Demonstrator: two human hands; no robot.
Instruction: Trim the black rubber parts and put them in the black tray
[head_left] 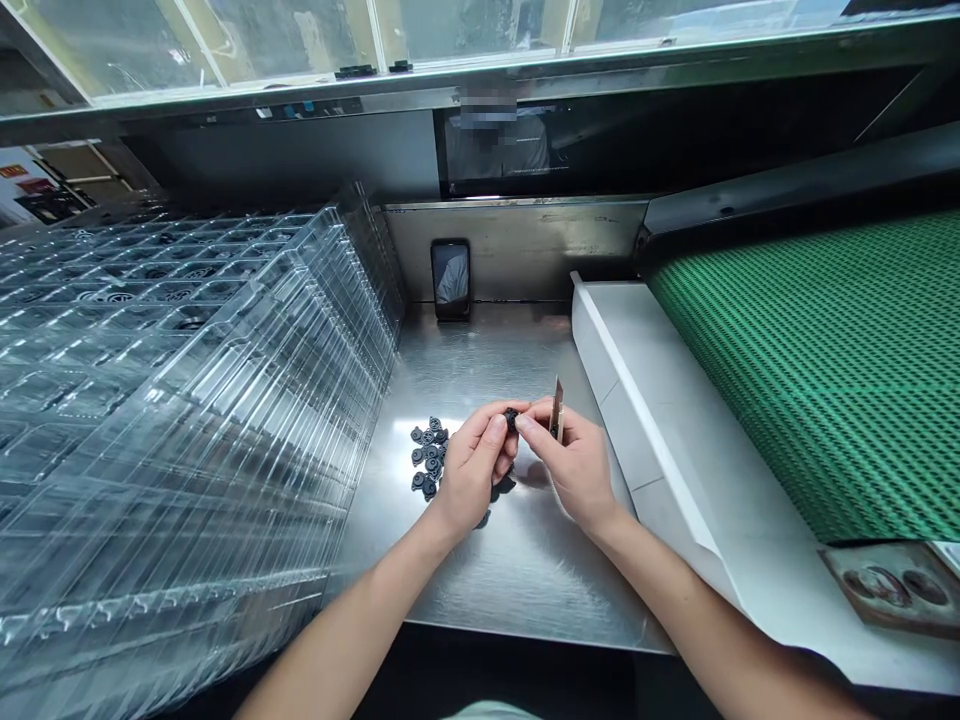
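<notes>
The left hand [471, 472] is closed to a tight fingertip pinch on a small dark rubber-like moulded part [511, 419], which lies at about one o'clock from its palm. The right hand [574, 470] meets that part from the other side, its index fingertip against it while its curled fingers hold a slim metal utility knife [557, 410], whose long axis stands nearly upright, tip toward twelve o'clock. The part sits between the hands, nearer the left. A cluster of matching dark moulded parts [427, 455] lies on the brushed steel surface [525, 590] at nine o'clock from the left hand. Stacked clear plastic trays [187, 400] rise beyond it, a propped black phone [451, 280] stands at twelve, and a green mesh conveyor belt [810, 380] runs at two.
</notes>
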